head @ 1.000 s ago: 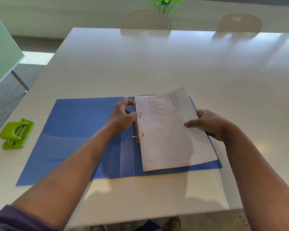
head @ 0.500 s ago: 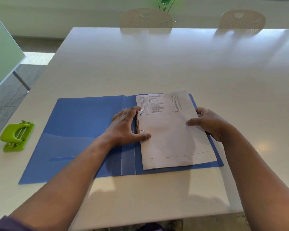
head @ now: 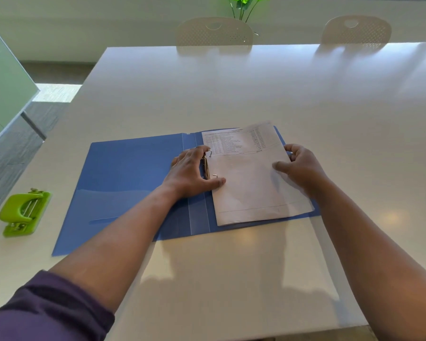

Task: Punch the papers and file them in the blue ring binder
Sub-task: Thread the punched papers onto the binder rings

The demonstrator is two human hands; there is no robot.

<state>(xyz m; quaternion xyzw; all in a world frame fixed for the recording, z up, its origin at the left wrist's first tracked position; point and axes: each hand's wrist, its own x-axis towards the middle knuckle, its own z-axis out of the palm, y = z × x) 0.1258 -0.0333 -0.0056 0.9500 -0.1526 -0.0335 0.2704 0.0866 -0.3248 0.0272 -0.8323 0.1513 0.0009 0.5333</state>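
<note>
**Papers seated on the binder rings**

The blue ring binder (head: 133, 183) lies open on the white table (head: 256, 94), long axis 9 to 3 o'clock. The papers (head: 251, 188) lie on its right half, long axis toward 12, printed end far. The left hand (head: 190, 173) presses flat over the 2 rings (head: 210, 166); the right hand (head: 298, 168) pinches the papers' 3 o'clock edge. A green hole punch (head: 22, 212) sits well apart at 9 o'clock.

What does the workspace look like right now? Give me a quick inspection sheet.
Surface: white table, glossy.
Job's things: blue ring binder lies open; papers lie on its right half by the rings; green hole punch sits far left.
Clutter: nothing seen.
Hands: left hand rests on the ring mechanism, thumb on the papers; right hand grips the papers' right edge.
Cables: nothing seen.
Surroundings: two chairs, plant, glass partition.
</note>
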